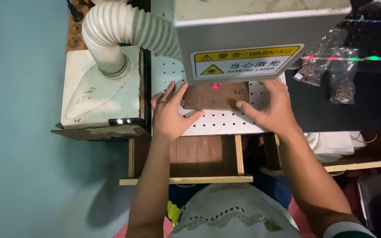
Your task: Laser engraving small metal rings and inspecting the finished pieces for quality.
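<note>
- Your left hand (169,113): fingers spread flat, pressing left edge of the brown wood panel (212,98).
- Your right hand (270,108): fingers released, flat on panel's right edge.
- Panel lies on perforated white plate (225,121), under grey laser head (252,35) w/ red dot.

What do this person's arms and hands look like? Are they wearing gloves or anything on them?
No gloves: both hands are bare. The left hand has a thin ring on one finger. The right hand shows no ring or watch. Both forearms are uncovered; at the right arm's upper end, a sleeve edge shows, white with a dark green band. The left arm shows no sleeve in view.
</note>
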